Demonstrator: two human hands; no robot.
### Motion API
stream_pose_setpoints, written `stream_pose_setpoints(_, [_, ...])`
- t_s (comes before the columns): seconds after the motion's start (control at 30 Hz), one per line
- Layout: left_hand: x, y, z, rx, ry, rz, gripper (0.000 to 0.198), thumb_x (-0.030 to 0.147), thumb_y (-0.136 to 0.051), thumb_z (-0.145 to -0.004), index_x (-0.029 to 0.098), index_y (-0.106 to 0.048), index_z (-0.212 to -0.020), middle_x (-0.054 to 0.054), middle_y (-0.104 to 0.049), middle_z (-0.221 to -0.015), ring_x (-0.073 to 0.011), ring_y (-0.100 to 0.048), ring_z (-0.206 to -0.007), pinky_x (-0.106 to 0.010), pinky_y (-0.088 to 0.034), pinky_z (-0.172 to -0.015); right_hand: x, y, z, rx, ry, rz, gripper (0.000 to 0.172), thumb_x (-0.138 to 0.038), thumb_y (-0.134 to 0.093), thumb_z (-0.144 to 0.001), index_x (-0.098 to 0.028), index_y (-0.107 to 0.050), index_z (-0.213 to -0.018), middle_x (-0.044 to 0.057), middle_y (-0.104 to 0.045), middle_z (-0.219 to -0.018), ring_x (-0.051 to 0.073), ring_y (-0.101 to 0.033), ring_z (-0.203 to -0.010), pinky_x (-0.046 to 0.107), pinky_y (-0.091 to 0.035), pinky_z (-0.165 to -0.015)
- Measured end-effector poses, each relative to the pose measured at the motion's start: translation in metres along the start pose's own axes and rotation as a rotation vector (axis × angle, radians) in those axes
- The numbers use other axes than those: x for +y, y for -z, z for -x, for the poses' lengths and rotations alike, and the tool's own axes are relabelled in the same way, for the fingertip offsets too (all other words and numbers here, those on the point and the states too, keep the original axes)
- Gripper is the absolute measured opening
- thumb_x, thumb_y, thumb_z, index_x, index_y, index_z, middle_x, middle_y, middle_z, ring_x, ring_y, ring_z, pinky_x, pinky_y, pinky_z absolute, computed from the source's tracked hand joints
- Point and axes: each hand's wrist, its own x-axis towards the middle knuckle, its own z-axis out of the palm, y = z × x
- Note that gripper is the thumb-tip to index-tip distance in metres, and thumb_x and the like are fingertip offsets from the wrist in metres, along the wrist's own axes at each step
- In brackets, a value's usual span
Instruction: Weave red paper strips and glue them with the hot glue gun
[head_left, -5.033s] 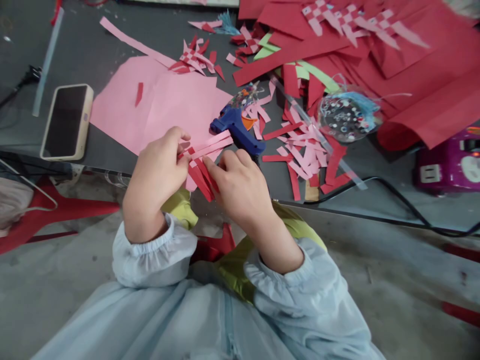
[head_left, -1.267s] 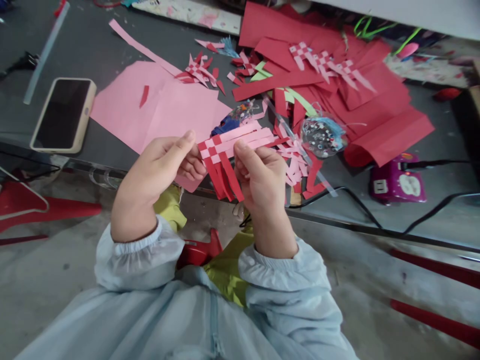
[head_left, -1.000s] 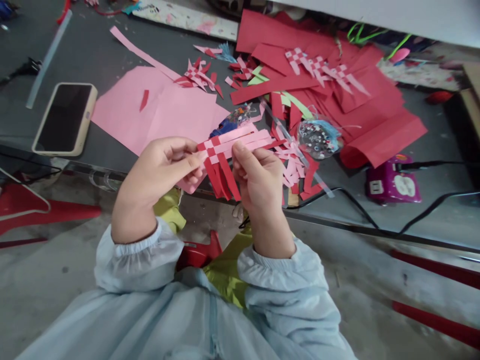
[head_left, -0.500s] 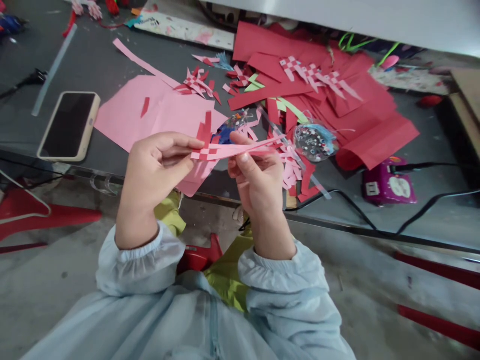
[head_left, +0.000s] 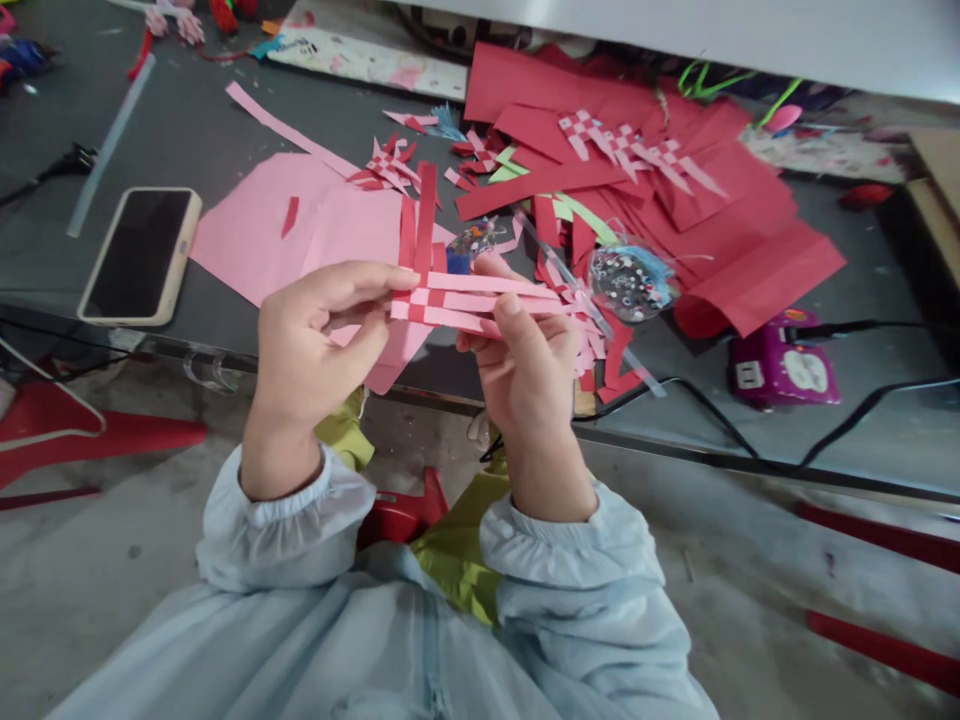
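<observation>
My left hand [head_left: 315, 330] pinches the checkered end of a woven piece of red and pink paper strips [head_left: 421, 300] between thumb and fingers. Loose pink strips run from the weave to the right, where my right hand [head_left: 525, 355] grips them under its thumb. Two red strips [head_left: 425, 215] stick up from the weave, away from me. The piece is held above the table's front edge. Behind it lie a pink paper sheet [head_left: 262, 220] and a small bag of beads [head_left: 474, 240], partly covered by the work.
A phone [head_left: 141, 255] lies at the left. Red paper sheets [head_left: 750, 230] with woven pieces on top spread at the back right. A pack of pins or beads [head_left: 631, 283], paper scraps and a purple box [head_left: 784, 368] with a black cable lie at the right.
The woven piece has turned to show its flat face more, and its pink strips are fanned apart. The red strips stand up higher. My right hand has shifted slightly right.
</observation>
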Motion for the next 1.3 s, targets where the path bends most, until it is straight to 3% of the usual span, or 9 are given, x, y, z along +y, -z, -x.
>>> stream_pose_setpoints(0.17, [0.006,-0.001,0.001,0.022,0.126,-0.007,0.018,0.014,-0.072,-0.081,0.025,-0.076,-0.095,0.0,-0.077,-0.097,-0.0133,-0.074,-0.087,-0.023,-0.061,-0.082,-0.003,-0.003,0.002,0.005,-0.004,0.088,0.037,-0.059,-0.064,-0.081,-0.026,-0.07,-0.095,0.006,-0.07,-0.104,0.015,-0.065,-0.073,0.029,-0.052,-0.056])
stream_pose_setpoints(0.23, [0.005,-0.001,0.0,0.052,0.185,-0.011,0.008,0.022,-0.074,-0.082,0.022,-0.075,-0.09,0.0,-0.076,-0.087,-0.0125,-0.073,-0.076,-0.023,-0.061,-0.073,-0.003,-0.003,0.002,0.01,-0.032,0.093,0.042,-0.065,-0.06,-0.08,-0.025,-0.068,-0.09,0.006,-0.069,-0.098,0.015,-0.064,-0.071,0.029,-0.051,-0.055])
stream_pose_setpoints(0.33, [0.003,0.0,-0.001,0.097,0.256,-0.014,0.012,0.03,-0.076,-0.081,0.02,-0.073,-0.085,0.001,-0.07,-0.07,-0.0099,-0.067,-0.058,-0.02,-0.056,-0.056,-0.002,-0.001,-0.001,0.017,-0.051,0.03,0.048,-0.071,-0.058,-0.077,-0.025,-0.069,-0.084,0.005,-0.067,-0.086,0.013,-0.059,-0.064,0.028,-0.048,-0.055])
stream_pose_setpoints(0.53, [0.004,0.002,-0.001,0.096,0.322,0.001,0.014,0.03,-0.078,-0.079,0.018,-0.071,-0.08,0.004,-0.065,-0.061,-0.0077,-0.06,-0.051,-0.019,-0.05,-0.049,0.004,0.004,-0.003,-0.026,0.045,-0.045,0.029,-0.053,-0.074,-0.075,-0.026,-0.072,-0.083,0.0,-0.063,-0.077,0.01,-0.049,-0.059,0.026,-0.042,-0.055])
stream_pose_setpoints(0.83, [0.001,0.002,-0.003,0.038,0.348,0.101,0.014,0.03,-0.078,-0.078,0.019,-0.071,-0.072,0.004,-0.061,-0.053,-0.0068,-0.053,-0.042,-0.019,-0.046,-0.043,0.016,0.007,-0.005,0.111,0.076,-0.024,0.032,-0.054,-0.077,-0.071,-0.024,-0.068,-0.075,-0.004,-0.059,-0.064,0.009,-0.047,-0.053,0.025,-0.041,-0.051])
stream_pose_setpoints(1.0, [0.003,0.002,-0.003,0.006,0.381,0.109,0.018,0.033,-0.078,-0.078,0.018,-0.07,-0.071,0.002,-0.066,-0.058,-0.008,-0.057,-0.045,-0.019,-0.047,-0.043,0.017,0.007,-0.006,0.142,0.048,-0.031,0.03,-0.05,-0.08,-0.067,-0.023,-0.067,-0.071,-0.004,-0.06,-0.064,0.008,-0.048,-0.053,0.024,-0.041,-0.049])
stream_pose_setpoints(1.13, [0.003,0.001,-0.001,0.017,0.419,0.113,0.016,0.032,-0.076,-0.08,0.017,-0.072,-0.079,0.001,-0.067,-0.058,-0.0102,-0.062,-0.047,-0.02,-0.051,-0.044,0.012,0.006,-0.005,0.121,0.012,0.048,0.035,-0.057,-0.072,-0.074,-0.023,-0.063,-0.071,-0.004,-0.053,-0.059,0.008,-0.044,-0.05,0.024,-0.039,-0.049])
stream_pose_setpoints(1.3, [0.004,0.004,-0.001,0.111,0.283,0.058,0.01,0.019,-0.069,-0.084,0.021,-0.074,-0.092,-0.001,-0.077,-0.09,-0.0143,-0.074,-0.081,-0.023,-0.061,-0.072,0.001,0.002,-0.004,0.101,-0.062,0.001,0.034,-0.057,-0.057,-0.086,-0.024,-0.064,-0.086,0.0,-0.062,-0.071,0.009,-0.049,-0.055,0.023,-0.038,-0.047])
